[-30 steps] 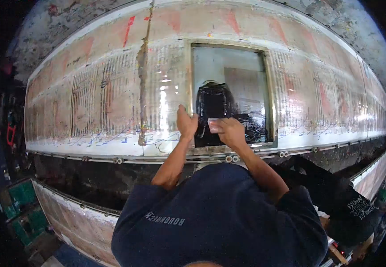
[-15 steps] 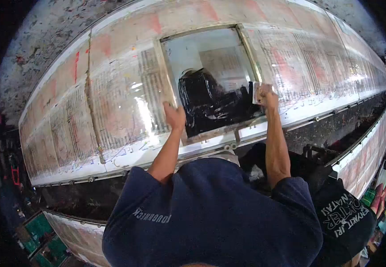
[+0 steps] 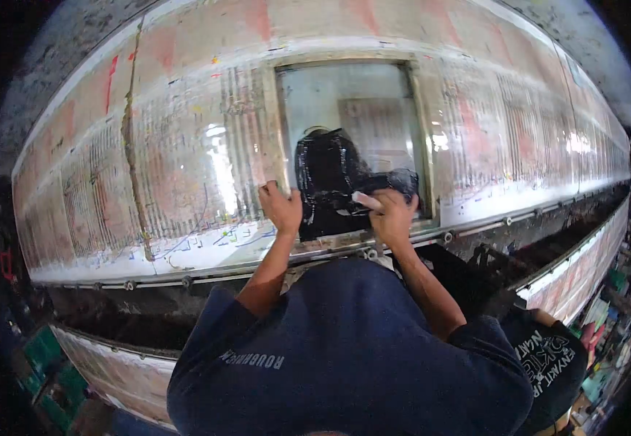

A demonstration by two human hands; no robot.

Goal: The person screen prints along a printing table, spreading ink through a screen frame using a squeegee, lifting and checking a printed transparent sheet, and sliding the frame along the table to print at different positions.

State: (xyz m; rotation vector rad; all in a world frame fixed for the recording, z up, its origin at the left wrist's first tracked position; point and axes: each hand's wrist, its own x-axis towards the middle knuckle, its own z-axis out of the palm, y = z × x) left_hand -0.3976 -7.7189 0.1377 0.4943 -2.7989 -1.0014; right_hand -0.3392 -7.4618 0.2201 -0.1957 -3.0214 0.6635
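A rectangular screen printing frame (image 3: 421,131) lies flat on the long table, with black ink (image 3: 324,161) spread over the lower part of its mesh. My left hand (image 3: 283,209) is closed on the left side bar of the frame, near its lower corner. Inside the frame, at the lower right of the mesh, my right hand (image 3: 394,216) grips a squeegee (image 3: 367,201). Its pale end shows left of my fingers; the rest is hidden by the hand. Ink lies beside and beyond the squeegee.
The long table (image 3: 177,138) is stained with red and dark streaks. A rail with round stops (image 3: 446,237) runs along its near edge. At the lower right stands another person in a black printed shirt (image 3: 548,363). A second long table (image 3: 584,254) lies behind.
My right hand has brought the squeegee from the frame's right side bar down and left onto the inked mesh, turning it. My left hand remains on the left bar.
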